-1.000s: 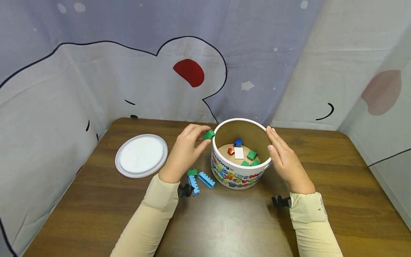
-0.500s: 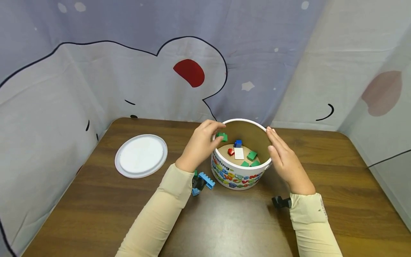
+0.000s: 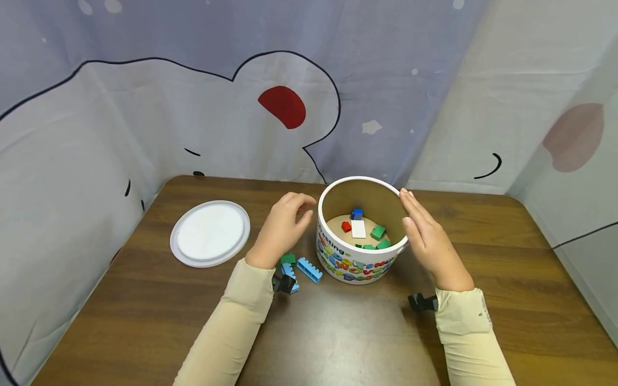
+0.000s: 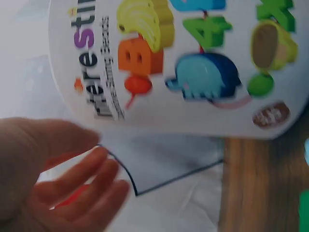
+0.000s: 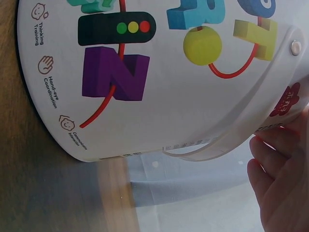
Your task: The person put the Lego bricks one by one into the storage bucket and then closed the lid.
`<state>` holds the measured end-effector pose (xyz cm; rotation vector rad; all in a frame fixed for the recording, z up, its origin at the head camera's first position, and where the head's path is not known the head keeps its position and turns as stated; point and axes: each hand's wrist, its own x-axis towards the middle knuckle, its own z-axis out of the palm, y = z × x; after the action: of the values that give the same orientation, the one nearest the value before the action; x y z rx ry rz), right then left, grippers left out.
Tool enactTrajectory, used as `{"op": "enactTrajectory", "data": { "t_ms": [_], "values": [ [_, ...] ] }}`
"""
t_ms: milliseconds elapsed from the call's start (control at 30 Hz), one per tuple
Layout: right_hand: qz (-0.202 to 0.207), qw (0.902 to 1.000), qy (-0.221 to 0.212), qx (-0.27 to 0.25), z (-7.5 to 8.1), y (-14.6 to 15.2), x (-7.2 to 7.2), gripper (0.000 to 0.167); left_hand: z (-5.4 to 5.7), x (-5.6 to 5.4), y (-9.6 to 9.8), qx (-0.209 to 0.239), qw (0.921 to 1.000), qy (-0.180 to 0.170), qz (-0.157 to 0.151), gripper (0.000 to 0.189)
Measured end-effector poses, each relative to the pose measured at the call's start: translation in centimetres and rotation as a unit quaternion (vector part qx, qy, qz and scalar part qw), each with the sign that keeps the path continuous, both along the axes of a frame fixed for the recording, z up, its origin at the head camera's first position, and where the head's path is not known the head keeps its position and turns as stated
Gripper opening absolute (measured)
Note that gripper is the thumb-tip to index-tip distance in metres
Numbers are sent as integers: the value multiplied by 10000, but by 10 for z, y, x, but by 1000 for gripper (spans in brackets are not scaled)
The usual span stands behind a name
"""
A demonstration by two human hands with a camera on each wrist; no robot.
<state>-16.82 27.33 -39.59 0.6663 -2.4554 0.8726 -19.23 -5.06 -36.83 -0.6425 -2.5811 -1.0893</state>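
A round white bucket point(image 3: 357, 271) printed with colourful letters stands on the table with its top uncovered. Inside it lie several green bricks point(image 3: 378, 232), a red brick point(image 3: 346, 227), a blue brick point(image 3: 357, 214) and a white flat piece point(image 3: 358, 229). Just left of the rim my left hand point(image 3: 282, 228) hangs with loosely bent fingers and nothing in them. My right hand point(image 3: 431, 241) rests with straight fingers on the bucket's right side; the right wrist view has its fingers point(image 5: 270, 159) near the carrying handle point(image 5: 227, 140). Beside my left wrist are two light-blue bricks point(image 3: 309, 270) and a green brick point(image 3: 288, 259).
A white round lid point(image 3: 211, 233) lies flat at the left of the wooden table point(image 3: 367, 332). A printed curtain point(image 3: 193, 118) hangs close behind the table's back edge.
My left hand carried a green brick over the rim, let it go inside the bucket, and came back out to the left. My right hand stayed on the bucket.
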Motion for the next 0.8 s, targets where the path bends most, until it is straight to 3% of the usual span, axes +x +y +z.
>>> {"op": "enactTrajectory", "data": {
  "t_ms": [133, 267, 600, 800],
  "values": [
    [7, 10000, 2, -11, 0, 0, -1, 49, -8, 2, -15, -580, 9965, -579, -163, 20],
    [13, 10000, 4, -41, 1, -1, -1, 49, -16, 0, -26, -950, 9905, -944, -315, 21],
    [38, 9999, 69, -81, 3, 0, 1, 49, -29, -6, -43, -1254, 9735, -1799, -648, 21],
    [14, 10000, 19, -45, 1, 0, 0, 49, -35, -6, -46, -1443, 9649, -1985, -937, 18]
  ]
}}
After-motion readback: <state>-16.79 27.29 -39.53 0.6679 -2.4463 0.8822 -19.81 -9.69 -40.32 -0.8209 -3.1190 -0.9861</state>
